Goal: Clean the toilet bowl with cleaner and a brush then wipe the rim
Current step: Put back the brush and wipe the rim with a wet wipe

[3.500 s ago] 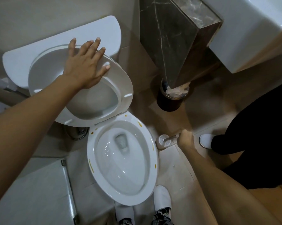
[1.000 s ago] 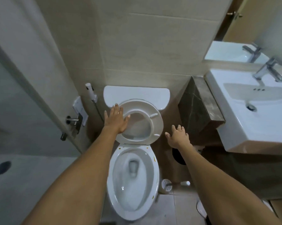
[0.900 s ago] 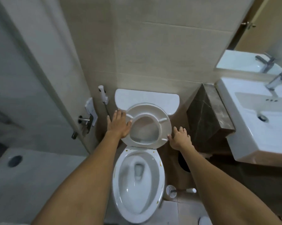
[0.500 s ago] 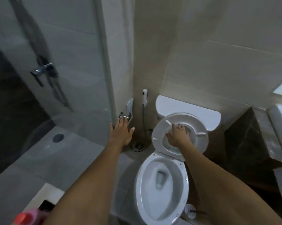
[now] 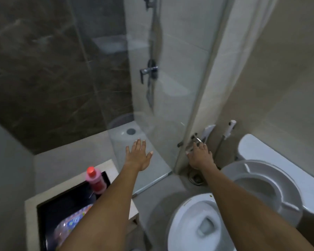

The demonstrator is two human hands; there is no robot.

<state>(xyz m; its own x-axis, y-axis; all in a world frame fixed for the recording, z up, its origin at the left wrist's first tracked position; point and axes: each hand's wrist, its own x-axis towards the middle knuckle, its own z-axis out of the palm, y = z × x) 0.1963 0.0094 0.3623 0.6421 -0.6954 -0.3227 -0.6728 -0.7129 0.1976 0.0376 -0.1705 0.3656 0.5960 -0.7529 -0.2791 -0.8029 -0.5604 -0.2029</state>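
Left hand (image 5: 138, 156): centre of frame, fingers spread flat, its grip holding nothing.
Right hand (image 5: 199, 156): right of centre, fingers loosely bent, nothing held.
Toilet bowl (image 5: 196, 223): lower right, seat (image 5: 272, 187) raised.
Pink cleaner bottle (image 5: 95, 181): lower left, upright.

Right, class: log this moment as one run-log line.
left hand: open, empty | right hand: open, near glass edge | seat: up | pink bottle: untouched in box | cleaner: not applied

white toilet bowl (image 5: 178, 230), pink bottle (image 5: 96, 182) with a red cap, dark brown marbled shower wall (image 5: 44, 69), beige tiles elsewhere
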